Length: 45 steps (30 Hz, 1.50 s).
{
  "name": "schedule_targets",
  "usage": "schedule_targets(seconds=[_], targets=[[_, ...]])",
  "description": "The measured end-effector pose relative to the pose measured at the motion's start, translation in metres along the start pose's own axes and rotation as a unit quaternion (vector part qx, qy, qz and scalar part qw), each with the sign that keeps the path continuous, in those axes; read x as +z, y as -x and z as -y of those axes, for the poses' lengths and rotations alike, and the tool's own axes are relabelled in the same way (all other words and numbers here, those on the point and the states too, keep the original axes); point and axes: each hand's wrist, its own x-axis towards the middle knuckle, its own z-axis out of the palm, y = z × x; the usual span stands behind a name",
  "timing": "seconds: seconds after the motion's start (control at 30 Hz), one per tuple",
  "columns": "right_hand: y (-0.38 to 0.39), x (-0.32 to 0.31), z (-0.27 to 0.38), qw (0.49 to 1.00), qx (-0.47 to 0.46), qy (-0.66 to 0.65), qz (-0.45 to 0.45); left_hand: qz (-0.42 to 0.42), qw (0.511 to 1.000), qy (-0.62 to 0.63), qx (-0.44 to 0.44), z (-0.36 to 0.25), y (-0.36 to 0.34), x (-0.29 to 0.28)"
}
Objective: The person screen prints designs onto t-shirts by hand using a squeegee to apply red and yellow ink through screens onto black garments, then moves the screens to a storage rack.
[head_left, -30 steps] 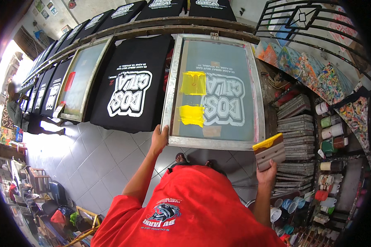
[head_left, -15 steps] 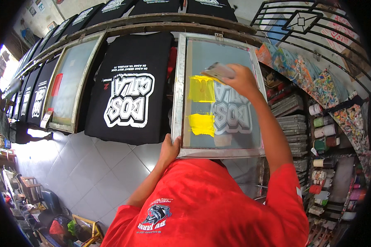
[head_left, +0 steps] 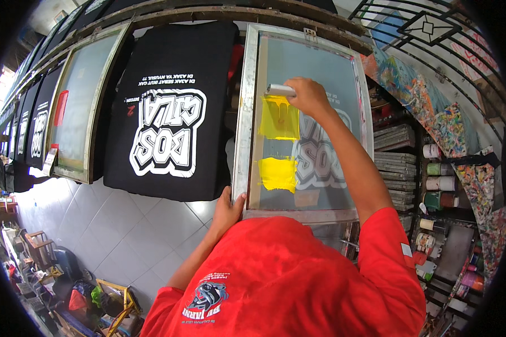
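- Daylight, fairly bright overall; strongest at far left, bright gap [head_left: 5, 84] blown out white.
- Floor tiles [head_left: 118, 224] glare near left, paler patches mid-floor.
- Mesh screen [head_left: 320, 62] evenly lit, hazy sheen.
- Red shirt [head_left: 309, 275] well lit, soft fold shadows.
- Right-side jars [head_left: 439, 183] dimmer.
- Fisheye: black rim all round, wooden beam [head_left: 264, 14] bowed.
- Centre readable; lower-left clutter [head_left: 78, 300] small, soft, hard to make out.

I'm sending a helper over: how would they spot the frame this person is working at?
Find the biggest black shirt, left of centre, then look just right. The frame there has the person's left hand near its lower left corner. Unlike the other frame, left of the shirt, it carries two yellow patches.
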Motion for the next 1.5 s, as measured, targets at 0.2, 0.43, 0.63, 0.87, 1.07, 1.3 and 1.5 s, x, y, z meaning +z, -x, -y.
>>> schedule_targets(seconds=[0.2,0.43,0.63,0.87,1.07,1.3,1.5], targets=[[0.041,0.025,0.012,0.998,-0.002,-0.004,-0.062,-0.010,0.999,0.037,0.030,0.002,-0.004,0.003],[0.128,0.042,0.055,0.997,-0.014,0.023,-0.076,-0.015,0.999,0.019,0.028,-0.001,-0.003,0.003],[0.081,0.003,0.056,0.999,0.047,0.012,0.025,0.018,0.998,0.059,-0.028,-0.001,-0.004,0.000],[0.048,0.008,0.025,0.999,0.014,0.026,-0.045,0.038,0.996,0.055,-0.064,-0.036,0.000,-0.009],[0.125,0.022,0.068,0.994,0.006,0.045,-0.098,0.015,0.998,0.032,-0.049,-0.017,-0.002,-0.004],[0.126,0.065,0.061,0.987,0.009,0.079,-0.139,-0.007,1.000,0.023,0.006,-0.004,0.000,0.000],[0.035,0.033,0.015,0.994,0.028,0.069,-0.076,-0.008,0.999,0.033,-0.014,-0.011,0.001,-0.001]])
